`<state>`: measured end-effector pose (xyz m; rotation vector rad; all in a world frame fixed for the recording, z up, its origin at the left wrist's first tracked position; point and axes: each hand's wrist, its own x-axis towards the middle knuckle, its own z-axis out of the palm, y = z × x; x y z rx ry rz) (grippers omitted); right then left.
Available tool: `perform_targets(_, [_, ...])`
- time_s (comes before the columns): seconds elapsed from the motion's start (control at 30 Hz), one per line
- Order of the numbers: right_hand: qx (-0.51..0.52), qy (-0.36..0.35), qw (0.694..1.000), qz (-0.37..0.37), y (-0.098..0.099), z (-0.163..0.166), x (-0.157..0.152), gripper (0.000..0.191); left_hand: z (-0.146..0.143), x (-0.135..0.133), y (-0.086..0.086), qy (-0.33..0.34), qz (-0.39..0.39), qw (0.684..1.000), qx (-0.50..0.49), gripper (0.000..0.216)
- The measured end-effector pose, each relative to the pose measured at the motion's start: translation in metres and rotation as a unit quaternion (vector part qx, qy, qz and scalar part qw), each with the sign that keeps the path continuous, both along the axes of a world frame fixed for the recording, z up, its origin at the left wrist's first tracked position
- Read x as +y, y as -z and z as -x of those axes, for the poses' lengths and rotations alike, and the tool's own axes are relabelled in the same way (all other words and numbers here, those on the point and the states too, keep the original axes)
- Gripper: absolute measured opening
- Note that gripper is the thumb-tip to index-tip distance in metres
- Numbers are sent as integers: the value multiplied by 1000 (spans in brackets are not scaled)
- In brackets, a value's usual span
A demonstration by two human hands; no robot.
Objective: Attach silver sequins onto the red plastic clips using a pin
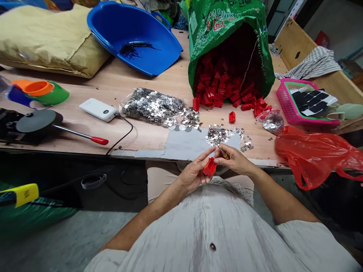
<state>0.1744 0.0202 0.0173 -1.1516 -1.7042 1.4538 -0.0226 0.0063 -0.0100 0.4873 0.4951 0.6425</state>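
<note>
Close to my lap, at the table's front edge, my left hand (pixel 193 174) is closed around a small red plastic housing (pixel 210 167) with its hollow side up. My right hand (pixel 235 160) meets it from the other side, with fingertips at the housing's upper edge. Tucked in the right fingers is a small tool with a yellowish handle (pixel 225 155); its exact kind is hidden. Just beyond the hands, small silvery metal pieces (pixel 217 135) lie heaped on a grey sheet (pixel 184 144). A single red housing (pixel 232 117) rests farther back.
Red housings spill from a green sack (pixel 195 45). A bag of metal pieces (pixel 153 105), a white power bank (pixel 98 109) and a lever press (pixel 39 122) stand left. Behind is a blue basin (pixel 159 53). Rightward are a pink basket (pixel 286 102) and a red plastic bag (pixel 314 155).
</note>
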Motion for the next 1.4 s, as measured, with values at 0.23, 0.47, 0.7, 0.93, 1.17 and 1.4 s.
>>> perform_targets(0.23, [-49, -19, 999, -13, 8, 1, -7, 13, 1, 2, 3, 33, -22, 995, 90, 67])
perform_targets(0.47, [-47, 91, 994, -28, 24, -2, -10, 16, 6, 4, 1, -113, -376, 871, 295, 39])
perform_targets(0.7, [-42, 77, 995, -40, 26, 5, -11, 16, -3, 0, 6, -160, -535, 739, 376, 35])
perform_targets(0.93, [44, 83, 995, 42, 36, 8, -10, 24, 0, 0, 3, -197, -484, 763, 380, 29])
perform_targets(1.17, [130, 45, 974, 181, 29, 3, -19, 35, 3, -5, 0, -200, -456, 797, 342, 28])
perform_targets(1.4, [206, 19, 943, 260, 31, 2, -28, 50, 13, 7, 7, -134, -418, 863, 251, 27])
